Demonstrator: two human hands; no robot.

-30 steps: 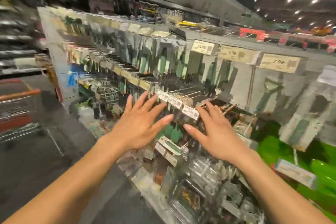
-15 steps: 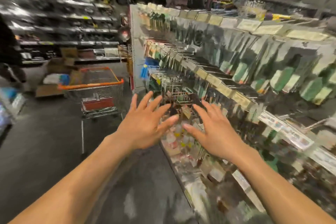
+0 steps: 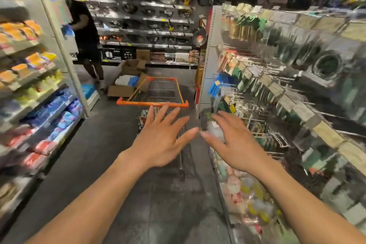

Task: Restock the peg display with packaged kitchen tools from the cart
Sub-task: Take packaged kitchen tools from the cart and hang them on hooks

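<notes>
An orange-rimmed wire cart (image 3: 152,102) stands in the aisle straight ahead. My left hand (image 3: 160,138) is stretched toward its near rim with the fingers spread, holding nothing. My right hand (image 3: 235,142) is beside it, fingers spread and empty, in front of the lower end of the peg display (image 3: 277,93). That display runs along the right and is hung with blurred packaged kitchen tools with green and beige cards. What lies in the cart is hard to make out.
Shelves of coloured packs (image 3: 35,93) line the left side. A person in dark clothes (image 3: 87,41) stands at the far left by open cardboard boxes (image 3: 128,81) on the floor. Shelves of pans (image 3: 150,22) close the aisle's far end.
The view has swung left from the peg display to the aisle, so the cart now sits straight ahead. Both hands stay spread and empty, now in front of the cart.
</notes>
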